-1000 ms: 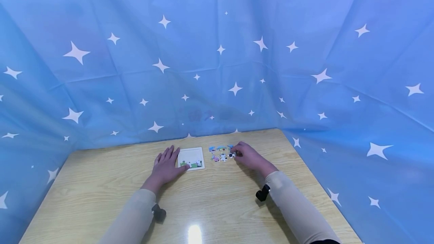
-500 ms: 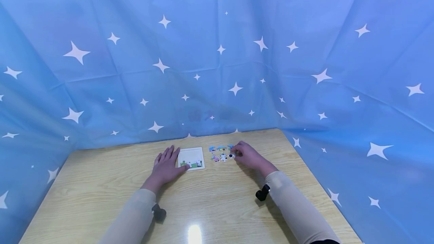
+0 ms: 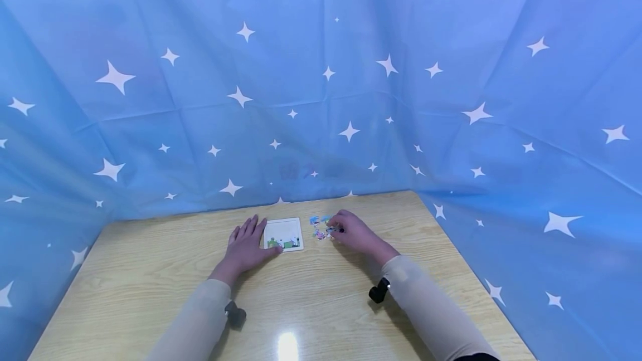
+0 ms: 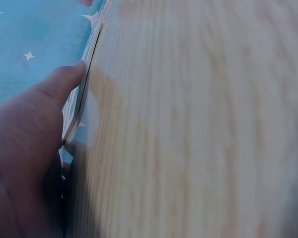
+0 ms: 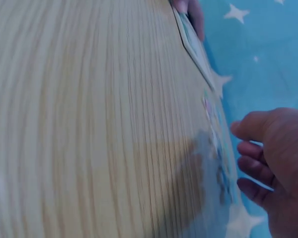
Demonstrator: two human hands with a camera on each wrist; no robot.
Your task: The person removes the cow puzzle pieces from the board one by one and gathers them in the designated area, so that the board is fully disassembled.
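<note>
A white, square puzzle board [image 3: 282,228] lies on the table, with a few green-and-white pieces [image 3: 288,243] along its near side. My left hand [image 3: 247,249] lies spread at the board's left edge, its thumb over the near part; the left wrist view shows that thumb [image 4: 64,82] at the board's rim. Right of the board lie several colourful jigsaw pieces [image 3: 320,234]. Over them is my right hand [image 3: 353,233], covering some. In the right wrist view its loosely bent fingers [image 5: 258,171] hover just above the pieces, with nothing visibly held.
The wooden table [image 3: 311,294] extends toward me and to both sides. A blue curtain with white stars [image 3: 321,99] hangs right behind its far edge and along the right side. Small black devices [image 3: 379,291] sit on both wrists.
My right hand has shifted left, from the rightmost pieces to over the middle ones, covering some seen before. My left hand and the board have stayed in place.
</note>
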